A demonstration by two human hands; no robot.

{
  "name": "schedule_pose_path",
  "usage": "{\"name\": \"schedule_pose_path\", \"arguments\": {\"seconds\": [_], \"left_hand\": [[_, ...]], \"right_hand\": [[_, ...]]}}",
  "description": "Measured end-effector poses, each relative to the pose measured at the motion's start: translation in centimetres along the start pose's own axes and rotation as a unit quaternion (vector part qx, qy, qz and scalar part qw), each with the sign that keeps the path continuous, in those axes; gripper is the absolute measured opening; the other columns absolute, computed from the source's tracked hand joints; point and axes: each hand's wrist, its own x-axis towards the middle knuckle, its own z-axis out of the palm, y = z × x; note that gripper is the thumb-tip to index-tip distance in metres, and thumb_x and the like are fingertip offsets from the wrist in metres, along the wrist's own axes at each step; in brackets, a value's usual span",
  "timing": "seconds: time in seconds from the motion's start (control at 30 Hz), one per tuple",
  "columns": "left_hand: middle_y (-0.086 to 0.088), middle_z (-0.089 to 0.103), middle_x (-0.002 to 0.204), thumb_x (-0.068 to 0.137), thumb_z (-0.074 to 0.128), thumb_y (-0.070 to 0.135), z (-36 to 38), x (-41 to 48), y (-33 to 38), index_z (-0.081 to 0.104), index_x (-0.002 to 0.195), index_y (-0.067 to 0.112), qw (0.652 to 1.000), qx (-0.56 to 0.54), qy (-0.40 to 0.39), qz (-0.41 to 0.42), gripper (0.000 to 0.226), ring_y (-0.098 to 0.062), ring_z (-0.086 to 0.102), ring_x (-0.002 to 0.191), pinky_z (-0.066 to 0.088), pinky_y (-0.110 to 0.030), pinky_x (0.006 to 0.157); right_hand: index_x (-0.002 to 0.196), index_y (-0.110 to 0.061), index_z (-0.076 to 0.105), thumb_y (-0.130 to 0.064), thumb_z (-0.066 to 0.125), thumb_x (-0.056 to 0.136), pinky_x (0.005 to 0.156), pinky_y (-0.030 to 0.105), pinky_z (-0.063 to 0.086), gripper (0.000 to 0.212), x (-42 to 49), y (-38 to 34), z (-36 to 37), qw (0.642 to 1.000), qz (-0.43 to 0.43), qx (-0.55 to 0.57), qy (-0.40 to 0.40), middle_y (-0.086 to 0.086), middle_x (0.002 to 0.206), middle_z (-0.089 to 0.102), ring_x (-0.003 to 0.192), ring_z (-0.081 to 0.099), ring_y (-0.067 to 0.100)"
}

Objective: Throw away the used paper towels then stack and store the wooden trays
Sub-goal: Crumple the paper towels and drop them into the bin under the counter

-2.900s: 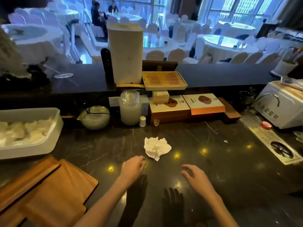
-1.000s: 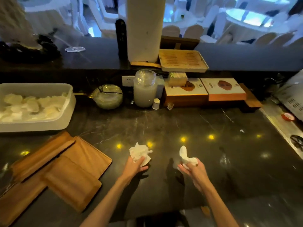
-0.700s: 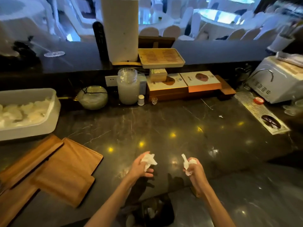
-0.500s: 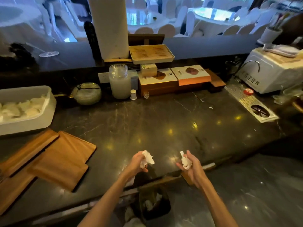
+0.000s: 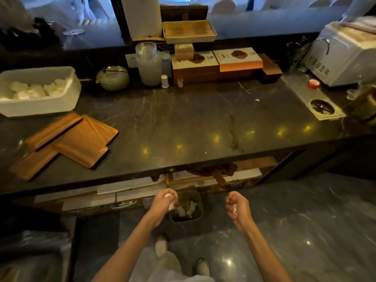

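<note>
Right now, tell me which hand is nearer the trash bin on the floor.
Left. The left hand, holding a paper towel, is at the left rim of the trash bin. The right hand, clutching another wad, is off to the bin's right.

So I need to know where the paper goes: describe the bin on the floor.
The bin is small, dark and rounded-rectangular, with an open top, and stands upright on the glossy floor below the counter's front edge. White crumpled paper already lies inside. The left hand, gripping a paper wad, is at its left rim; whether they touch is unclear.
</note>
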Motion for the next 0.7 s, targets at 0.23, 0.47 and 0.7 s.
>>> {"name": "schedule_pose_path", "arguments": {"seconds": [0.23, 0.47, 0.7], "left_hand": [[-0.021, 0.052, 0.109, 0.098, 0.030, 0.015, -1.3, 0.4, -1.5, 0.064, 0.095, 0.007, 0.998, 0.028, -0.051, -0.036, 0.035, -0.034, 0.049, 0.101, 0.042, -0.038, 0.079], [-0.014, 0.041, 0.128, 0.102, 0.028, 0.012, -3.5, 3.0, -4.7, 0.051, 0.112, 0.023, 0.975, 0.198, -0.094, -0.034, 0.028, -0.017, 0.048, 0.100, 0.044, -0.025, 0.079], [-0.010, 0.048, 0.123, 0.099, 0.041, 0.003, -5.0, 6.1, -5.4, 0.061, 0.110, 0.017, 0.962, 0.243, -0.113, 0.044, 0.027, -0.024, 0.053, 0.112, 0.056, -0.021, 0.080]], "right_hand": [[0.093, -0.010, 0.070, -0.013, 0.037, 0.088, 0.054, 0.029, 0.042, 0.034, -0.5, 2.6, -0.1, 0.989, 0.041, -0.144, 0.001, 0.021, 0.098, 0.057, 0.078, 0.054, 0.030], [0.090, -0.014, 0.060, -0.006, 0.047, 0.092, 0.068, 0.003, 0.044, 0.016, 0.2, 7.5, 2.4, 0.938, -0.026, -0.339, 0.071, 0.014, 0.115, 0.044, 0.086, 0.051, 0.007], [0.079, -0.020, 0.056, 0.003, 0.054, 0.093, 0.091, 0.052, 0.052, 0.027, 2.8, 10.3, 4.2, 0.962, -0.012, -0.236, 0.136, 0.015, 0.098, 0.058, 0.097, 0.060, 0.034]]}}
